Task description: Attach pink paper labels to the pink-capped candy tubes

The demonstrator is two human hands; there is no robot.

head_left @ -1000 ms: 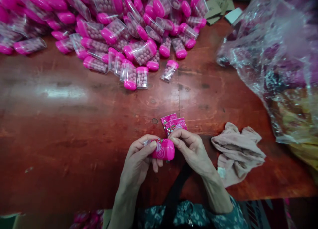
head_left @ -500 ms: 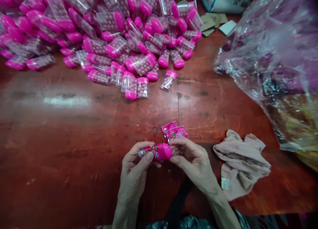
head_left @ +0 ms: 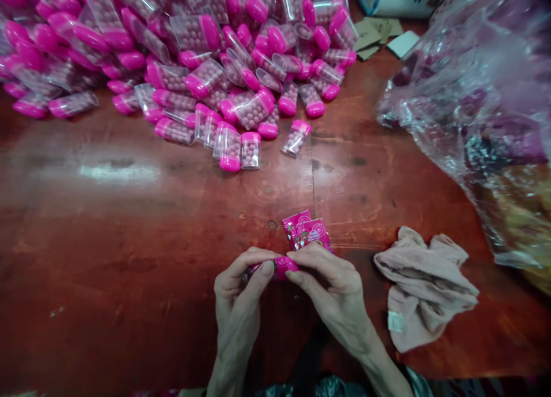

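Observation:
My left hand (head_left: pixel 239 294) and my right hand (head_left: pixel 333 288) meet over the near middle of a red-brown wooden table (head_left: pixel 129 236). Together they pinch a small pink-capped candy tube (head_left: pixel 282 265) wrapped in a pink printed label; only its cap end shows between the fingertips. Just beyond my right fingers lies a small stack of pink printed labels (head_left: pixel 306 230) on the table. A large heap of clear tubes with pink caps and pink candy balls (head_left: pixel 193 53) covers the far left and middle of the table.
A crumpled beige cloth (head_left: pixel 424 285) lies right of my right hand. A big clear plastic bag (head_left: pixel 477 98) with pink and yellow contents fills the right side. Cardboard scraps (head_left: pixel 379 32) and a white bag lie at the far edge.
The tube has turned in my fingers and is now mostly hidden by them. Both hands sit slightly lower in view, and the view has tilted up to show more of the heap.

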